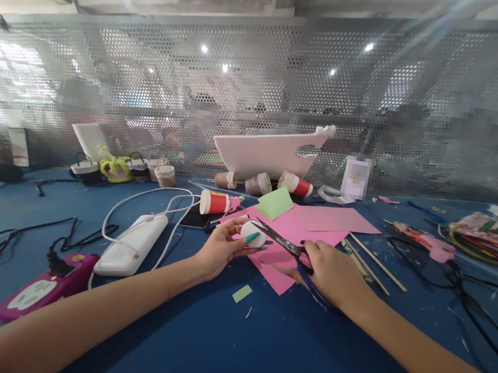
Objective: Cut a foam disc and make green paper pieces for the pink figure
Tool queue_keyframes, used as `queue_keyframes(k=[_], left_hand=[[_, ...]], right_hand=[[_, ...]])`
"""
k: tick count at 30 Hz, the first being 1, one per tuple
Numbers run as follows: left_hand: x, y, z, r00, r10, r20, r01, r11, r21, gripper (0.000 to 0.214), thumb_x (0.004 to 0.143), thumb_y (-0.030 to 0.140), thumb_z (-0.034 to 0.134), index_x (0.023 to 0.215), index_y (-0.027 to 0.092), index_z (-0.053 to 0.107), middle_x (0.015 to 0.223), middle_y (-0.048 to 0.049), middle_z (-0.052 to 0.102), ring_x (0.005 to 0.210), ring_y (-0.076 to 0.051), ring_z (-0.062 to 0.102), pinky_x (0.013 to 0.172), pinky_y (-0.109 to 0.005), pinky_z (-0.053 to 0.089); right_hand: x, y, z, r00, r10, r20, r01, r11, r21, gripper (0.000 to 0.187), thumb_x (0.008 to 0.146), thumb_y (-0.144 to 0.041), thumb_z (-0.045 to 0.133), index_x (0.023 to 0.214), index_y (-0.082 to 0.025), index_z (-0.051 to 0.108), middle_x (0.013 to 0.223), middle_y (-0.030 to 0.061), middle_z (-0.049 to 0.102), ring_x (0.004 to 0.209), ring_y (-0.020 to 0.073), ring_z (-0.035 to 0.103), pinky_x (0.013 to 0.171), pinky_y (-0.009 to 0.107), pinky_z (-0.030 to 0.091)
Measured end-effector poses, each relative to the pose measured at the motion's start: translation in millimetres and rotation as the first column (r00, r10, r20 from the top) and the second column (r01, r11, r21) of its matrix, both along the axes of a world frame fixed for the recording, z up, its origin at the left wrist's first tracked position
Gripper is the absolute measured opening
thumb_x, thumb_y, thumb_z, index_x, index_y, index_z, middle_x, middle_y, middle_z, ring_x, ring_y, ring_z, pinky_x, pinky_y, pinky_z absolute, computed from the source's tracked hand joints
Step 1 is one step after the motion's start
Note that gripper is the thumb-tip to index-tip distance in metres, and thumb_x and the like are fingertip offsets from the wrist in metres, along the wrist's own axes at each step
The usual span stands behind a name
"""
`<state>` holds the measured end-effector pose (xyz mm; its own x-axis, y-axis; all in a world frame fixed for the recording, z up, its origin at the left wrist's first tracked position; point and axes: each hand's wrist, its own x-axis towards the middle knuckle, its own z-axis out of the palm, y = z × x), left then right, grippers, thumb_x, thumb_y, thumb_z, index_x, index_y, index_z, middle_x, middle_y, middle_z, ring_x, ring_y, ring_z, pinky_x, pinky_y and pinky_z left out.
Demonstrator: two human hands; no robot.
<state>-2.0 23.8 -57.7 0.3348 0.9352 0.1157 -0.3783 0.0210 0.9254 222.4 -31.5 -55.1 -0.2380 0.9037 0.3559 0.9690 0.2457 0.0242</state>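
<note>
Between the thumb and fingers of my left hand [221, 247] is a small white disc [251, 233], its face turned toward me. My right hand [335, 272] grips a pair of scissors [285, 242] with dark blue handles. The blades are parted and reach left to the disc's upper edge; whether they touch it I cannot tell. Beneath both hands lie pink paper sheets [334, 219], with a light green paper piece [276, 203] on top. A small green paper scrap [242, 293] rests on the blue table [219, 355] nearer to me.
Left of my hands are a white power bank [130, 246] with a cable, a magenta box [46, 286] and a red paper cup [214, 202]. Wooden sticks [377, 264] lie on the right, before a pink glue gun [434, 245]. A white foam board [267, 152] leans behind.
</note>
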Motion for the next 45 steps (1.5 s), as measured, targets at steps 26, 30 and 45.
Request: queue_keyframes(k=[26, 30, 45], left_hand=[[0, 4, -3.8, 0.999, -0.002, -0.045, 0.000, 1.000, -0.030, 0.042, 0.046, 0.016, 0.087, 0.082, 0.014, 0.065, 0.075, 0.0003, 0.067, 0.073, -0.017, 0.067, 0.072, -0.034, 0.058], [0, 3, -3.5, 0.999, -0.008, -0.054, 0.007, 1.000, -0.024, 0.041, 0.046, 0.017, 0.087, 0.080, 0.013, 0.066, 0.075, 0.0005, 0.067, 0.072, -0.016, 0.067, 0.069, -0.032, 0.058], [1, 2, -0.2, 0.999, 0.035, -0.030, -0.036, 0.998, -0.060, 0.044, 0.043, 0.013, 0.088, 0.081, 0.013, 0.065, 0.061, 0.0020, 0.066, 0.061, -0.013, 0.065, 0.069, -0.030, 0.057]], right_hand=[[-1, -1, 2.5, 1.000, 0.008, 0.025, -0.008, 1.000, -0.004, 0.063, 0.087, -0.064, 0.034, 0.106, -0.010, 0.061, 0.086, 0.0154, 0.066, 0.077, 0.0276, 0.066, 0.060, 0.031, 0.042], [1, 1, 2.8, 1.000, -0.002, -0.006, 0.002, 1.000, 0.005, 0.060, 0.086, -0.065, 0.037, 0.105, -0.013, 0.060, 0.089, 0.0147, 0.067, 0.078, 0.0286, 0.066, 0.058, 0.030, 0.040], [10, 2, 6.9, 0.978, 0.174, -0.117, -0.180, 0.983, -0.044, 0.041, 0.083, -0.056, 0.050, 0.091, -0.017, 0.057, 0.083, 0.0098, 0.066, 0.069, 0.0217, 0.064, 0.053, 0.026, 0.036]])
